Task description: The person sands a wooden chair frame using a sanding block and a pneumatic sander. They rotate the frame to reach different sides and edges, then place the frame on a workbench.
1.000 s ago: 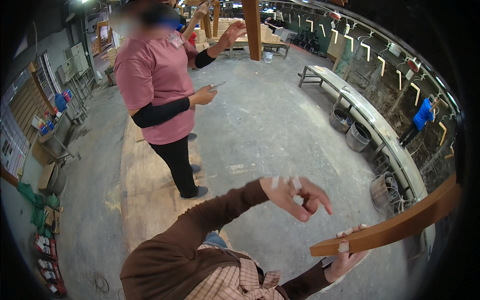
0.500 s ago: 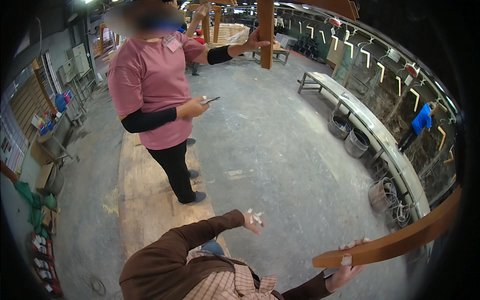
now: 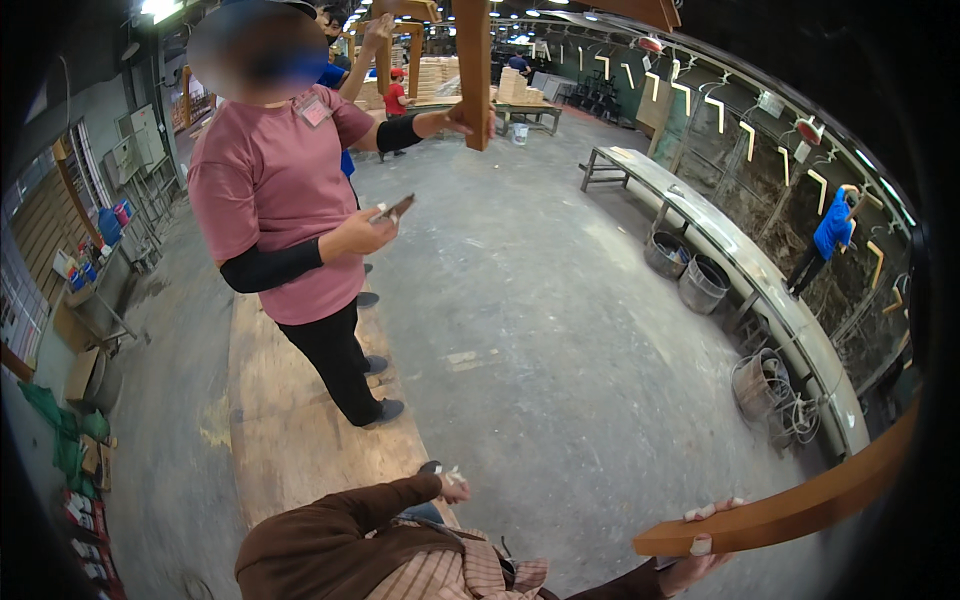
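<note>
- Wooden bar [image 3: 800, 510], counted as one, is held at 4 o'clock by the right hand [image 3: 690, 568], which is seen at 5 o'clock.
- Two hands are shown for the wearer; the left hand [image 3: 455, 489] is seen apart from the bar at 6 o'clock, its fingers curled. Whether anything is gripped there cannot be told.
- Three dark buckets [image 3: 704, 285] are spread between 2 and 4 o'clock beside one long bench [image 3: 735, 240].
- One hanging wooden piece [image 3: 474, 70] is grasped at 12 o'clock by a co-worker in a pink shirt [image 3: 280, 180], placed at 10 o'clock; a flat object [image 3: 396, 209] is held in that person's other hand.
- One co-worker in blue [image 3: 830, 230] is seen near 3 o'clock.
- The bar is gripped near its squared end: several fingers [image 3: 712, 508] are laid over the upper edge, and one white-wrapped digit is pressed on the near face. From the fingers, the short end is pointed to 9 o'clock and the long part to 2 o'clock.
- Smooth, reddish-brown wood with flat faces is shown by the bar, apparently curved.
- Pale, grained plywood [image 3: 290, 420] is laid at 8 o'clock on a scuffed grey floor [image 3: 560, 400].
- A striped cloth apron [image 3: 440, 575] and brown sleeves [image 3: 370, 500] are worn.
</note>
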Demonstrator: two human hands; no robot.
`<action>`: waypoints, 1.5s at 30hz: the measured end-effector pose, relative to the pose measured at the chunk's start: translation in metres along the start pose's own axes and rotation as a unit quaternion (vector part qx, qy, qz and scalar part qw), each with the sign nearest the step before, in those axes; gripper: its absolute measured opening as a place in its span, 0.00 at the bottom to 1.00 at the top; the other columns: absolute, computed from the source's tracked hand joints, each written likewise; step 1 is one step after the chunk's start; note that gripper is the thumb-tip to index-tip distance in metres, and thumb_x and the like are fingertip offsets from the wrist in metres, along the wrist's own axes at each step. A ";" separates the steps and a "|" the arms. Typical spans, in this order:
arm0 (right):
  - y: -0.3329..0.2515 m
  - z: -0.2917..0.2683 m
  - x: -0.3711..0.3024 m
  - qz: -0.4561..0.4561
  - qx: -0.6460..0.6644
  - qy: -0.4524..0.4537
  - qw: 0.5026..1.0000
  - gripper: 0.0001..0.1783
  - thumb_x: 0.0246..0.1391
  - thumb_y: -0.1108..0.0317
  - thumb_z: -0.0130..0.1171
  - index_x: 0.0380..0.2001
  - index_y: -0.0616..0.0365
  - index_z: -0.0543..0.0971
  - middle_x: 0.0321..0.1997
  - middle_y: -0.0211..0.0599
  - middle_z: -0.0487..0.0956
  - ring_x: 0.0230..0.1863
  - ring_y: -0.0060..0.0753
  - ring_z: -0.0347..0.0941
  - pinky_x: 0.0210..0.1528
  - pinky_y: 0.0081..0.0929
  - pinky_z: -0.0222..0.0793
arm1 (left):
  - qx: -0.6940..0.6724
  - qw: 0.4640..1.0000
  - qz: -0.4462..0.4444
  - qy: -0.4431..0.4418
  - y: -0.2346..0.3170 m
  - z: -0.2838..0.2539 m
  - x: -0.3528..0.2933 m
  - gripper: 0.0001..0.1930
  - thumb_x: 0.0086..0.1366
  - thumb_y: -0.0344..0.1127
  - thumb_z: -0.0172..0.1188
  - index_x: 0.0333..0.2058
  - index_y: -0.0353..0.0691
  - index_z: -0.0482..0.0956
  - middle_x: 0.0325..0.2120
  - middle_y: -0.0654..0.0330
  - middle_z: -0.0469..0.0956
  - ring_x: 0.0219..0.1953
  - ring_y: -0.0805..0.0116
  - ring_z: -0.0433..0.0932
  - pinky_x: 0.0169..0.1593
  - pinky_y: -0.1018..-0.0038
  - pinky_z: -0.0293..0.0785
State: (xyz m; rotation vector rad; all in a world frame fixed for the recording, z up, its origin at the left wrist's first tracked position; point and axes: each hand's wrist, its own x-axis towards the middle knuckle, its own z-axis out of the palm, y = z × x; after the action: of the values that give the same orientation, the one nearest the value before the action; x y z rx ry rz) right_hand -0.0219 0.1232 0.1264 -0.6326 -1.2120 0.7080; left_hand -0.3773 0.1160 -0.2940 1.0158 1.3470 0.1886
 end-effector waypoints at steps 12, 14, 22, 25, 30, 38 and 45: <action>-0.003 0.002 0.004 -0.043 0.006 0.179 0.983 0.42 0.34 0.57 0.70 0.49 0.70 0.65 0.35 0.48 0.72 0.30 0.39 0.71 0.31 0.33 0.71 | 0.093 0.970 -0.113 0.196 -0.164 0.016 -0.009 0.18 0.52 0.50 0.61 0.39 0.49 0.81 0.31 0.59 0.81 0.33 0.67 0.79 0.38 0.70 0.75; 0.000 -0.002 0.001 -0.043 0.028 0.152 0.987 0.41 0.34 0.58 0.69 0.50 0.69 0.65 0.35 0.48 0.72 0.31 0.40 0.71 0.34 0.34 0.72 | 0.136 0.968 -0.138 0.161 -0.171 0.009 -0.015 0.17 0.52 0.50 0.60 0.37 0.48 0.81 0.29 0.61 0.81 0.29 0.67 0.79 0.35 0.69 0.75; 0.002 -0.033 -0.017 0.021 0.192 0.032 0.981 0.38 0.37 0.63 0.67 0.52 0.67 0.66 0.40 0.52 0.75 0.39 0.44 0.72 0.44 0.37 0.70 | 0.283 0.947 -0.128 0.082 -0.150 0.011 -0.017 0.14 0.58 0.46 0.53 0.38 0.49 0.79 0.35 0.60 0.79 0.35 0.65 0.78 0.41 0.68 0.73; 0.000 -0.031 -0.023 0.043 0.207 0.040 0.977 0.38 0.36 0.63 0.67 0.52 0.67 0.66 0.40 0.52 0.75 0.40 0.44 0.72 0.45 0.37 0.70 | 0.319 0.939 -0.114 0.067 -0.130 0.010 -0.012 0.13 0.60 0.45 0.50 0.39 0.49 0.78 0.37 0.60 0.79 0.38 0.64 0.77 0.44 0.68 0.72; -0.009 -0.011 -0.024 -0.006 0.097 0.149 0.984 0.38 0.37 0.62 0.68 0.50 0.68 0.66 0.38 0.49 0.74 0.37 0.41 0.72 0.41 0.36 0.71 | 0.320 0.940 -0.096 0.073 -0.117 0.008 0.008 0.13 0.62 0.44 0.48 0.39 0.49 0.78 0.41 0.59 0.78 0.43 0.63 0.76 0.48 0.68 0.71; -0.021 0.004 -0.015 -0.040 -0.011 0.191 0.981 0.40 0.35 0.55 0.70 0.48 0.70 0.66 0.35 0.47 0.73 0.30 0.38 0.72 0.33 0.32 0.73 | 0.207 0.971 -0.051 0.112 -0.145 0.015 0.030 0.12 0.51 0.47 0.60 0.33 0.51 0.80 0.40 0.59 0.78 0.46 0.61 0.75 0.50 0.66 0.71; -0.014 0.011 -0.014 -0.025 0.002 0.182 0.983 0.41 0.36 0.53 0.69 0.50 0.69 0.66 0.36 0.48 0.73 0.31 0.38 0.72 0.33 0.33 0.73 | 0.207 0.962 -0.070 0.167 -0.157 0.014 0.016 0.11 0.55 0.46 0.54 0.34 0.52 0.80 0.33 0.61 0.79 0.38 0.65 0.77 0.41 0.69 0.73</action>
State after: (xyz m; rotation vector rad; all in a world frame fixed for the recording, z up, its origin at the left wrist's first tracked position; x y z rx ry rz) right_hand -0.0335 0.1046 0.1312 -0.6924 -0.8840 0.5229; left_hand -0.4272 0.0278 -0.4159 1.2687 1.8085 -0.0345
